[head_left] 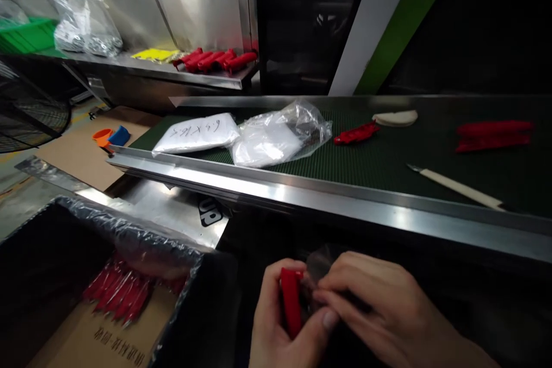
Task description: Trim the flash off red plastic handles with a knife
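Note:
A red part (291, 302) is held upright in my left hand (276, 322), its fingers wrapped round it, low in the head view. My right hand (383, 305) is beside it on the right, thumb and fingertips pinching a thin clear plastic bag (319, 263) against the red part. How far the bag covers the part is hard to tell. Both hands are in front of the conveyor's metal rail (328, 195). On the green belt lie a crumpled red piece (356, 134), a pale curved piece (395, 118), a pale-handled knife (461, 187) and blurred red parts (494, 135).
Two packs of white bags (196, 133) (267, 141) lie on the belt. At lower left, a black-lined box (215, 287) holds several bagged red parts (118, 293). Behind, a steel shelf (172, 72) carries red parts (215, 61). A fan (30, 103) stands far left.

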### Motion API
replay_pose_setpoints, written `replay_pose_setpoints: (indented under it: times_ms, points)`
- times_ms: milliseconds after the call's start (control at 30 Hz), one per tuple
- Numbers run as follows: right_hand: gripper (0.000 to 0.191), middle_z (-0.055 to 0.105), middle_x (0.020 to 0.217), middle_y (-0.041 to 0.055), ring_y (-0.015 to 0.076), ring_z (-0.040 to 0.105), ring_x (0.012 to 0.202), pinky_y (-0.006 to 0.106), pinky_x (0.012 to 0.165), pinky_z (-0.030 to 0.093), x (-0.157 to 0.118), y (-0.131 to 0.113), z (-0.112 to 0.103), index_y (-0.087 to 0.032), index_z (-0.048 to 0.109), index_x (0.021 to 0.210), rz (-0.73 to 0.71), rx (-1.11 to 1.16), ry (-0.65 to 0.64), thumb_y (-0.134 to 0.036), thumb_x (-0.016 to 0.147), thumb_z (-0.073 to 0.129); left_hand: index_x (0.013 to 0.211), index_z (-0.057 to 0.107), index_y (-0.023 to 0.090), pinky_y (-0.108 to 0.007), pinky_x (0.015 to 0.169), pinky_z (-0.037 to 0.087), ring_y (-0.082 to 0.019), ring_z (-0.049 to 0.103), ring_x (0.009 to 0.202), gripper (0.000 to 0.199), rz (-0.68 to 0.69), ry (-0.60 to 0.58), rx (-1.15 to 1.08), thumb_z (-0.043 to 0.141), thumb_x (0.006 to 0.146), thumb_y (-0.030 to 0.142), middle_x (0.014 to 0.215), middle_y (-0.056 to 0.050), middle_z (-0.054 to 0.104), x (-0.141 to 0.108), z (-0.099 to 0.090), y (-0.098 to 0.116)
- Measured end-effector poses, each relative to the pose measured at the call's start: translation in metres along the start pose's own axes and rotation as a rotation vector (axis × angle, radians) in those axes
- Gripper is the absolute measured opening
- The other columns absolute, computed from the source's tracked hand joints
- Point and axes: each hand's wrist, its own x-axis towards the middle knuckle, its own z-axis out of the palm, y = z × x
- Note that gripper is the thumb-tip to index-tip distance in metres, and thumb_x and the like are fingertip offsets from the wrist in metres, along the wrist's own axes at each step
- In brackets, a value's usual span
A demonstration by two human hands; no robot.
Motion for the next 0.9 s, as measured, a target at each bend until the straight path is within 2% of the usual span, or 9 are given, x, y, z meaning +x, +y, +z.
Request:
replay_pose_setpoints:
  times_ms: [133,233,300,400,500,633,700,800,900]
  points:
    - [0.012,0.061,0.077,-0.0042,0.0067,0.058,0.067,0.017,0.058,0.044,-0.028,0.016,0.012,-0.022,0.06,0.083,0.265,0.164,-0.083,-0.023,0.094,0.055,0.106,0.052,0.023,-0.022,0.06,0.041,-0.009,0.052,0.065,0.044,-0.13,-0.133,0.076,0.079,0.075,0.038,0.085,0.001,0.058,0.003,-0.009,-0.013]
    - [0.014,0.062,0.076,-0.0063,0.0066,0.059,0.067,0.017,0.058,0.045,-0.043,0.024,0.015,-0.024,0.06,0.08,0.36,0.19,-0.109,-0.027,0.093,0.058,0.105,0.051,0.023,-0.02,0.052,0.037,-0.004,0.044,0.054,0.038,-0.19,-0.175,0.144,0.075,0.078,0.033,0.084,0.003,0.056,0.006,-0.012,-0.018]
    - [0.018,0.063,0.074,-0.0072,0.0069,0.06,0.066,0.017,0.058,0.045,-0.048,0.027,0.016,-0.024,0.061,0.077,0.413,0.178,-0.083,-0.032,0.093,0.059,0.106,0.05,0.022,-0.02,0.05,0.036,-0.004,0.043,0.053,0.035,-0.202,-0.166,0.2,0.072,0.08,0.031,0.084,0.003,0.055,0.008,-0.01,-0.021]
    - [0.022,0.063,0.072,-0.0054,0.0088,0.06,0.064,0.019,0.057,0.045,-0.055,0.033,0.02,-0.024,0.061,0.076,0.485,0.089,0.032,-0.037,0.094,0.057,0.107,0.05,0.023,-0.019,0.053,0.037,-0.006,0.044,0.057,0.032,-0.158,-0.124,0.332,0.069,0.082,0.028,0.082,0.004,0.054,0.012,-0.007,-0.027]
    - [0.022,0.062,0.077,-0.0001,0.0135,0.058,0.069,0.027,0.063,0.045,-0.061,0.041,0.025,-0.022,0.062,0.082,0.469,-0.041,0.118,-0.035,0.096,0.051,0.112,0.047,0.024,-0.019,0.06,0.042,-0.008,0.048,0.065,0.032,-0.073,-0.106,0.463,0.064,0.085,0.025,0.081,0.004,0.054,0.019,-0.004,-0.035]
    - [0.018,0.063,0.091,0.0032,0.0204,0.057,0.084,0.037,0.075,0.043,-0.061,0.043,0.022,-0.024,0.066,0.093,0.353,-0.125,0.044,-0.033,0.095,0.051,0.119,0.041,0.024,-0.022,0.064,0.046,-0.011,0.053,0.071,0.036,0.003,-0.063,0.56,0.058,0.088,0.024,0.085,0.002,0.055,0.029,-0.003,-0.04]
    - [0.019,0.063,0.099,0.0029,0.02,0.058,0.091,0.037,0.08,0.045,-0.056,0.04,0.016,-0.025,0.063,0.108,0.33,-0.101,0.032,-0.035,0.095,0.053,0.124,0.04,0.025,-0.026,0.071,0.048,-0.013,0.055,0.075,0.042,0.044,-0.067,0.61,0.058,0.087,0.023,0.087,0.002,0.057,0.03,-0.004,-0.04]
    - [0.028,0.063,0.102,0.0001,0.0135,0.06,0.088,0.028,0.077,0.05,-0.048,0.034,0.008,-0.027,0.056,0.121,0.33,-0.008,0.018,-0.038,0.095,0.056,0.137,0.036,0.029,-0.034,0.083,0.049,-0.018,0.061,0.087,0.061,0.171,-0.221,0.832,0.059,0.082,0.016,0.099,-0.001,0.062,0.027,-0.005,-0.04]
    - [0.014,0.065,0.093,-0.0054,0.0082,0.062,0.08,0.02,0.072,0.052,-0.046,0.031,0.005,-0.03,0.062,0.106,0.3,0.086,0.021,-0.032,0.098,0.052,0.142,0.032,0.031,-0.04,0.083,0.05,-0.024,0.063,0.096,0.068,0.251,-0.352,1.045,0.053,0.081,0.011,0.11,-0.005,0.063,0.025,-0.005,-0.042]
